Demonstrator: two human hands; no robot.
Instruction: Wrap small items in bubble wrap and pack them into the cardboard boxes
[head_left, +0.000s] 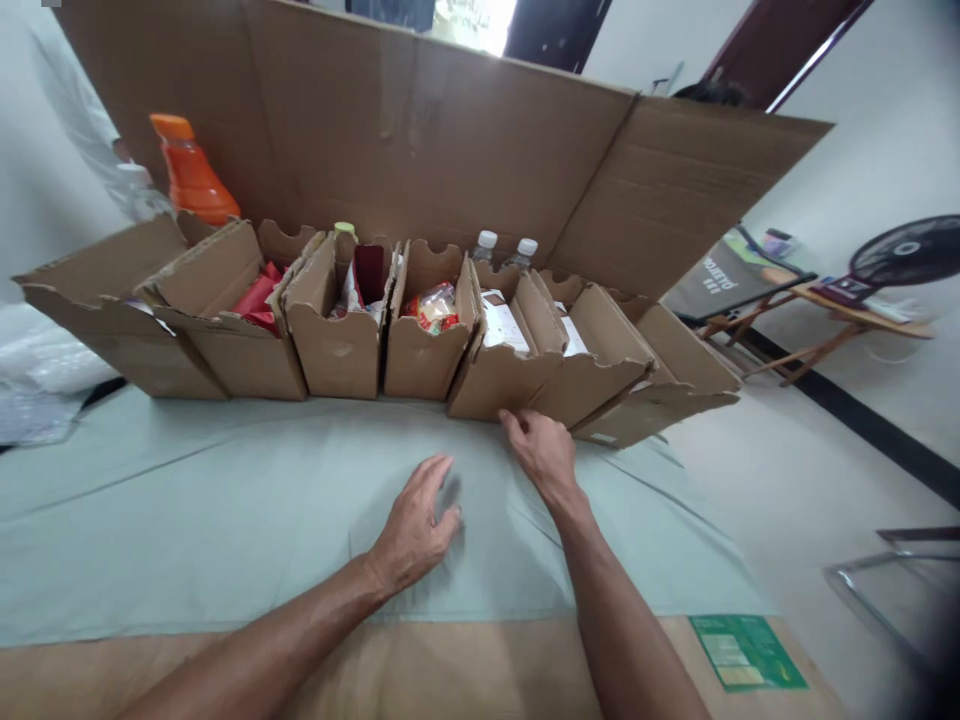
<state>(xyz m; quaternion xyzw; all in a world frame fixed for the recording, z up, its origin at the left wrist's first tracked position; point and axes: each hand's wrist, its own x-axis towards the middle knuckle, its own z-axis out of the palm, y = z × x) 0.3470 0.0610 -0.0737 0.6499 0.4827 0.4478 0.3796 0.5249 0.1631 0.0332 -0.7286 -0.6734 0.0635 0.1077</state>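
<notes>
My left hand (414, 525) hovers over or rests on the pale green cloth (262, 500), its thumb and fingers apart with nothing between them. At the lower front edge of a cardboard box (499, 385), my right hand (541, 452) has its fingertips against or very near the cardboard, bent, with a gap beside the thumb. That box belongs to a row of open-topped cardboard boxes. White printed packs (504, 322) show inside it. In the neighbouring box (429, 360) lies a clear and red snack packet (436, 306). A red packet (261, 298) sits farther left.
A tall cardboard panel (450, 130) stands behind the row. Between them show an orange bottle (196, 180) and white-capped bottles (486, 243). A green printed sheet (746, 652) lies on the wooden tabletop (450, 665). A black fan (907, 250) stands at right; clear plastic (45, 370) at left.
</notes>
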